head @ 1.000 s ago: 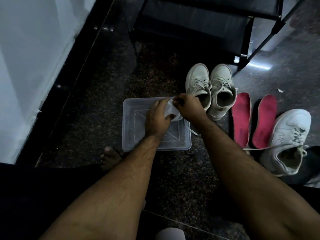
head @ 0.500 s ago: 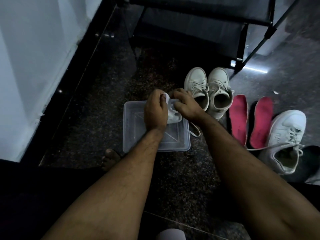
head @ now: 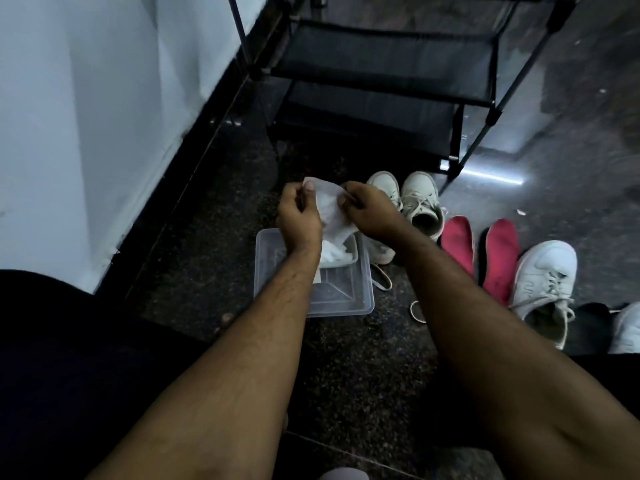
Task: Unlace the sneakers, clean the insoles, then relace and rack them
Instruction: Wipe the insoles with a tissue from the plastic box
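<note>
Both hands hold a white cloth stretched between them above a clear plastic tub. My left hand pinches its upper left corner; my right hand grips its right edge. The cloth's lower end hangs into the tub. Two laced white sneakers stand just behind my right hand. Two pink insoles lie side by side on the floor to the right. Another white sneaker lies beside them with loosened laces.
A black shoe rack stands at the back against a white wall. A loose lace lies on the dark speckled floor right of the tub. Part of a further white shoe shows at the right edge.
Both hands have lifted the cloth up out of the tub and pulled it open between them. The view has tilted up toward the rack.
</note>
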`<control>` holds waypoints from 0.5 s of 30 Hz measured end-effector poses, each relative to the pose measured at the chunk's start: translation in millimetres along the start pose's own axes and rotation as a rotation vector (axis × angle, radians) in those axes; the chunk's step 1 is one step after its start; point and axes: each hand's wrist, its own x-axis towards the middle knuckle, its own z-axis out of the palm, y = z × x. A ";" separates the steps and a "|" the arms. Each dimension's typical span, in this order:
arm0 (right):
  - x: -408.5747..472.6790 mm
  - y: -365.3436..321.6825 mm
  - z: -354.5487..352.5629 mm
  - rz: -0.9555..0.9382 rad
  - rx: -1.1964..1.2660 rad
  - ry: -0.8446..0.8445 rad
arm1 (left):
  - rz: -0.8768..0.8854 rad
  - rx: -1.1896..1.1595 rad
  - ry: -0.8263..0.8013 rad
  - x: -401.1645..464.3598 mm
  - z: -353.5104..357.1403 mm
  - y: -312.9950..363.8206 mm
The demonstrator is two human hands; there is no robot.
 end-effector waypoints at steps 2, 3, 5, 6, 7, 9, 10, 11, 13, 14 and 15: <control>-4.3 -15.3 -22.2 -0.004 -0.038 -0.018 | -0.032 -0.009 -0.024 1.4 0.7 22.3; -6.2 -23.2 -35.4 -0.011 -0.079 -0.031 | -0.036 -0.010 -0.039 1.2 1.5 35.1; -11.3 -38.3 -63.2 -0.021 -0.156 -0.031 | -0.018 -0.001 -0.057 -1.3 0.9 59.8; -15.7 -46.4 -76.9 -0.033 -0.181 -0.013 | -0.001 -0.004 -0.064 -4.3 -1.9 73.7; -21.9 -54.5 -89.5 -0.047 -0.193 0.017 | 0.010 -0.004 -0.074 -7.1 -6.0 85.9; -32.6 -66.2 -107.4 -0.049 -0.159 0.070 | -0.009 0.028 -0.112 -8.0 -14.3 103.7; -38.4 -71.0 -113.5 -0.045 -0.119 0.093 | -0.041 0.046 -0.139 -9.0 -19.3 112.2; -44.0 -75.4 -117.0 -0.030 -0.078 0.117 | -0.094 0.048 -0.167 -10.4 -24.4 119.0; -53.2 -84.5 -127.0 0.011 -0.020 0.191 | -0.262 -0.022 -0.246 -15.5 -30.0 135.0; -57.2 -90.0 -132.7 0.029 -0.006 0.225 | -0.357 -0.079 -0.293 -17.2 -31.2 141.5; -61.5 -96.0 -141.7 0.043 0.002 0.257 | -0.427 -0.120 -0.364 -20.2 -32.2 152.4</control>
